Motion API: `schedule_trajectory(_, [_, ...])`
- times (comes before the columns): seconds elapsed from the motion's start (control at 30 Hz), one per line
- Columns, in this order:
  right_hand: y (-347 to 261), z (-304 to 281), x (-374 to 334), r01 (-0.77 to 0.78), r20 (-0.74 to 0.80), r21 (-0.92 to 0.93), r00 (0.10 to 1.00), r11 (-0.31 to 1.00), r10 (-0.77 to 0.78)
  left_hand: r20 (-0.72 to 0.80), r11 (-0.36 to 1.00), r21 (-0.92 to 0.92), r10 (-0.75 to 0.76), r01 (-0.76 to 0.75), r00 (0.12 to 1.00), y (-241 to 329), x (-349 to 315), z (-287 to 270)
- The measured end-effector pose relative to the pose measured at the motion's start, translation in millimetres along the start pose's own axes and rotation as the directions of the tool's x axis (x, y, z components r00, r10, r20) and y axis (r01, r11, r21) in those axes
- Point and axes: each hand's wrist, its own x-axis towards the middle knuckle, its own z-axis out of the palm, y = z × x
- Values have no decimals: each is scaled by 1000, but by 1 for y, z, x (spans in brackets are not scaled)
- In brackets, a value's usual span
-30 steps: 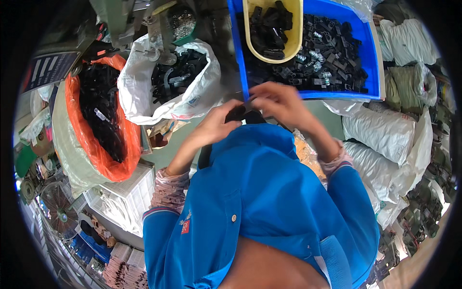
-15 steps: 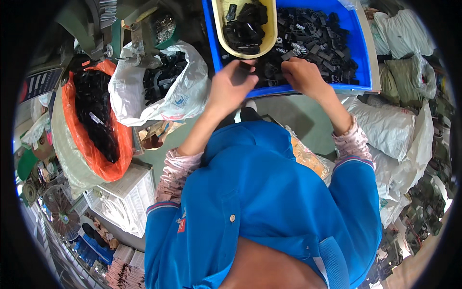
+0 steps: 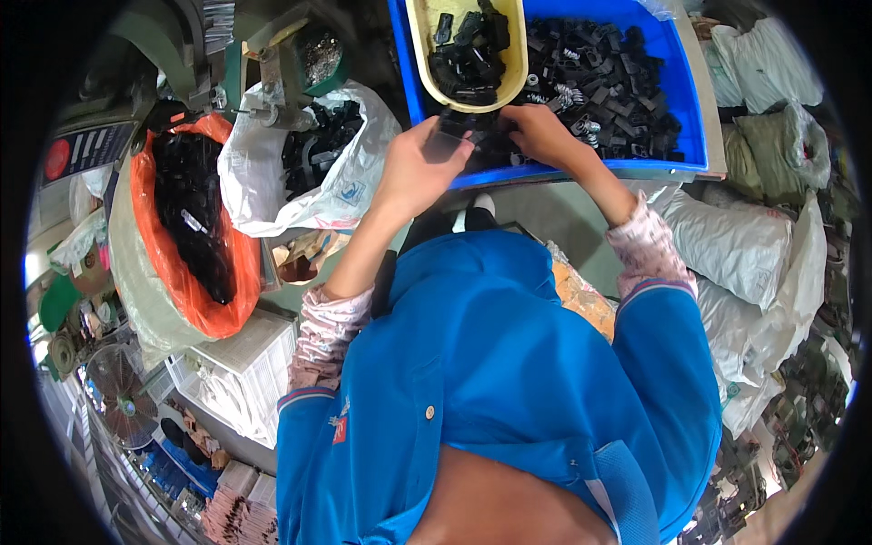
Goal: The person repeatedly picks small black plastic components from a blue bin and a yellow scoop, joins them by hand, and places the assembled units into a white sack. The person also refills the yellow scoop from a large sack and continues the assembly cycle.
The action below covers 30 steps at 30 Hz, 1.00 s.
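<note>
My left hand [image 3: 420, 165] is closed on a dark, flat-sided plastic part [image 3: 443, 145], thumb along its near side. It is over the near left edge of a blue tray [image 3: 599, 166]. My right hand [image 3: 542, 134] is close by on the right, fingers drawn together beside that part; whatever they pinch is hidden. Inside the tray lie many small black plastic parts [image 3: 627, 86] and a few shiny metal coil springs [image 3: 569, 95]. A yellow oblong tub [image 3: 516, 68] rests over the tray's left side and holds more glossy black parts [image 3: 468, 59].
To the left stand a white woven sack [image 3: 263, 200] and an orange-lined sack [image 3: 238, 291], both with black parts inside. A green container [image 3: 322, 64] of small pieces is behind them. White crates [image 3: 245, 363] sit lower left. Stuffed white sacks [image 3: 736, 241] line the right.
My right hand has moved left from over the parts in the tray to beside my left hand. The left hand still grips the dark part, with its fingers closer around it.
</note>
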Motion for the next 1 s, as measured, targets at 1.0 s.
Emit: schedule_trajectory(1.0, [32, -74, -66, -287, -3, -366, 952, 886, 307, 225, 625, -758, -17, 186, 974, 4, -19, 4])
